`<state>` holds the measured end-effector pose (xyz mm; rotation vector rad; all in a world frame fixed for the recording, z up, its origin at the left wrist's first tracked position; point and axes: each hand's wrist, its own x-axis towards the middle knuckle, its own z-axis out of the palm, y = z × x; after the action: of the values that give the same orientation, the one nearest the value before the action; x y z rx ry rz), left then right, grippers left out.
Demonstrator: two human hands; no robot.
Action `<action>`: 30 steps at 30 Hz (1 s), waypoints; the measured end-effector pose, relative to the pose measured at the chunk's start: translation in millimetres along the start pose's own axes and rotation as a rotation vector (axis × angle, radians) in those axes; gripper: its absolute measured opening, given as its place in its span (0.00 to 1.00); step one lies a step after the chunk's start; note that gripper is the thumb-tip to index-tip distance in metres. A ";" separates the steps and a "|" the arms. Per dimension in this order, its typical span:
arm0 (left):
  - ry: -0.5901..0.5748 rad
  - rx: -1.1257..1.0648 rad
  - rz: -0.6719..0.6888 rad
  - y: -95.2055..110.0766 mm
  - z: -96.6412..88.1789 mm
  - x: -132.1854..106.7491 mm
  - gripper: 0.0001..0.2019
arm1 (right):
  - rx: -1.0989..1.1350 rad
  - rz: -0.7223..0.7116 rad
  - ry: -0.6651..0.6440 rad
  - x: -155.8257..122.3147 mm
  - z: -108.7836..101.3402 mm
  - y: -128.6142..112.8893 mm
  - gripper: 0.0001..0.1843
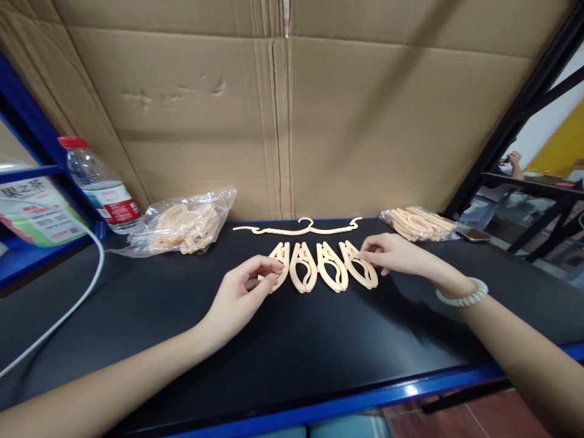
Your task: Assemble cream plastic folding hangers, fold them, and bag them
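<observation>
Lying between plastic bags (187, 225), folded hangers (338, 285) adjoin both hands (239, 292) (396, 252), fingers (266, 263) half-curled, grip unclear.

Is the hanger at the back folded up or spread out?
Spread out: the back hanger has long arms stretching to both sides of its hook.

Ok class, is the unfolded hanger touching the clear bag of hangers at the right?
Apart. The head view shows it: black tabletop is visible between the right end of the unfolded hanger and the clear bag.
</observation>
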<state>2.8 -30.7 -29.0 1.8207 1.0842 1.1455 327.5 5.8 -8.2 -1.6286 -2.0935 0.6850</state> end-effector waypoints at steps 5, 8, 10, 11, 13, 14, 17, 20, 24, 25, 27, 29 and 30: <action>0.032 0.015 -0.003 -0.7 -7.0 7.4 0.09 | -0.174 -0.125 0.232 20.3 -1.9 26.3 0.11; 0.105 0.054 -0.007 -11.0 -17.0 19.8 0.09 | -0.236 -0.250 0.395 37.6 0.7 46.7 0.11; 0.191 0.024 -0.050 -20.0 -22.7 28.2 0.10 | -0.268 -0.295 0.420 47.8 3.4 56.8 0.15; 0.235 -0.013 -0.087 -24.0 -24.6 31.4 0.10 | -0.285 -0.311 0.413 52.1 4.7 60.7 0.17; 0.295 -0.079 -0.148 -29.4 -26.3 35.4 0.11 | -0.317 -0.350 0.387 59.0 7.2 67.0 0.20; 0.303 -0.098 -0.164 -30.7 -26.3 36.2 0.11 | -0.326 -0.365 0.373 61.8 8.3 69.7 0.21; 0.278 -0.105 -0.164 -30.5 -24.6 36.1 0.11 | -0.364 -0.394 0.314 68.7 11.6 77.8 0.23; 0.274 -0.102 -0.164 -29.0 -23.4 35.7 0.10 | -0.412 -0.410 0.247 73.5 13.3 82.5 0.24; 0.260 -0.070 -0.139 -29.8 -24.0 35.6 0.11 | -0.468 -0.451 0.214 73.8 12.4 78.2 0.24; 0.251 -0.053 -0.128 -30.3 -24.3 35.5 0.11 | -0.492 -0.453 0.219 72.8 12.1 76.0 0.24; 0.232 -0.013 -0.106 -30.9 -24.5 34.8 0.10 | -0.533 -0.436 0.241 70.4 12.0 72.5 0.22; 0.216 0.023 -0.089 -30.9 -24.6 33.7 0.09 | -0.537 -0.412 0.262 68.2 12.5 71.1 0.20; 0.210 0.034 -0.084 -30.6 -24.6 33.2 0.09 | -0.523 -0.407 0.271 67.5 12.9 71.0 0.20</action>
<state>-20.1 14.8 -36.4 1.6915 1.2942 1.2962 358.6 83.8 -60.1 -1.3524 -2.4037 -0.2239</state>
